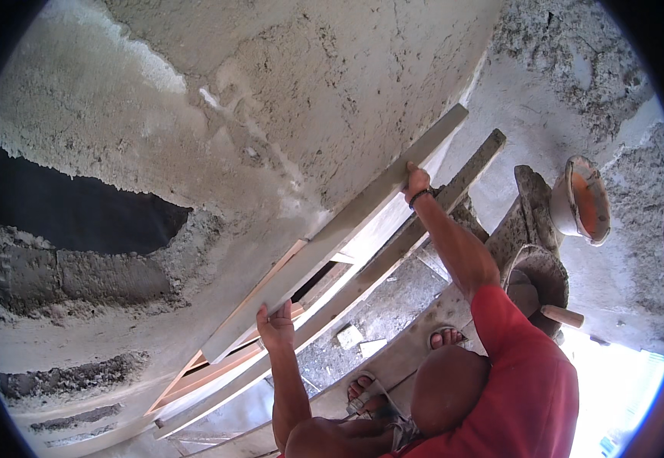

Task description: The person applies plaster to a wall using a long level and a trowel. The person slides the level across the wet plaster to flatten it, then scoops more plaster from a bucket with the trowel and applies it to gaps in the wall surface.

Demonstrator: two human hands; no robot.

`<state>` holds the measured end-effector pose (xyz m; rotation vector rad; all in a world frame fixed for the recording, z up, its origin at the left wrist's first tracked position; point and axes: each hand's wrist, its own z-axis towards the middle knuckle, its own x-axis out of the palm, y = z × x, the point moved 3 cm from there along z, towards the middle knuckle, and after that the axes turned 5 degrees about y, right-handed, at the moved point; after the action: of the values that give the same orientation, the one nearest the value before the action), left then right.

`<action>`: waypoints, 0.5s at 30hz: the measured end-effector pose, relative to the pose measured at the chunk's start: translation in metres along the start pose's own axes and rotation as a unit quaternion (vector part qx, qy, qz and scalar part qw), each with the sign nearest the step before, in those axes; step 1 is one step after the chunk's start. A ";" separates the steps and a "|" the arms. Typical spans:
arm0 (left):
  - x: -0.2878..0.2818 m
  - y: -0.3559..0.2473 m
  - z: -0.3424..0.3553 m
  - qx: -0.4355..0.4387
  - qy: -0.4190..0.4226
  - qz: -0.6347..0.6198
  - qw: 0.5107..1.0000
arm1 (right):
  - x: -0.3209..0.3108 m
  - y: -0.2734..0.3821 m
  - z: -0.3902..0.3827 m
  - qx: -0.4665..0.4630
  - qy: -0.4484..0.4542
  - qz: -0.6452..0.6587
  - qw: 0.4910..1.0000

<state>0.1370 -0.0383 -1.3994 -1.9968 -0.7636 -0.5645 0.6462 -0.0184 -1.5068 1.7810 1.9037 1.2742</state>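
Observation:
A long grey plasterer's straightedge lies slantwise along the rough plastered wall. My left hand grips it near its lower end, thumb and fingers around the edge. Farther up and to the right, my right hand, with a dark bracelet at the wrist, holds its upper part. Below the lower half runs a wood-framed opening, partly covered by the straightedge. Whether the straightedge touches the plaster along its whole length, I cannot tell.
Long timber poles cross beneath my arms. My sandalled feet rest on planks. To the right stand a mortar-caked bucket, with a wooden-handled tool in it, and an orange-lined bowl. A dark hole breaks the wall at left.

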 end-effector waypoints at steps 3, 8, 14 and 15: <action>0.003 -0.015 -0.008 0.015 0.004 0.000 1.000 | 0.023 0.021 -0.030 -0.034 0.025 0.003 0.999; 0.023 -0.034 -0.024 0.028 0.032 0.008 0.999 | 0.039 0.057 -0.064 -0.084 0.048 -0.004 0.995; 0.031 -0.068 -0.039 0.051 0.050 -0.027 0.997 | 0.053 0.065 -0.085 -0.113 0.079 0.026 0.990; 0.032 -0.075 -0.043 0.059 0.055 -0.017 0.997 | 0.055 0.065 -0.089 -0.109 0.080 0.013 0.991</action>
<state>0.1035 -0.0359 -1.3135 -1.8322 -0.7463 -0.6304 0.6170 -0.0145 -1.3872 1.6429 1.7445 1.6102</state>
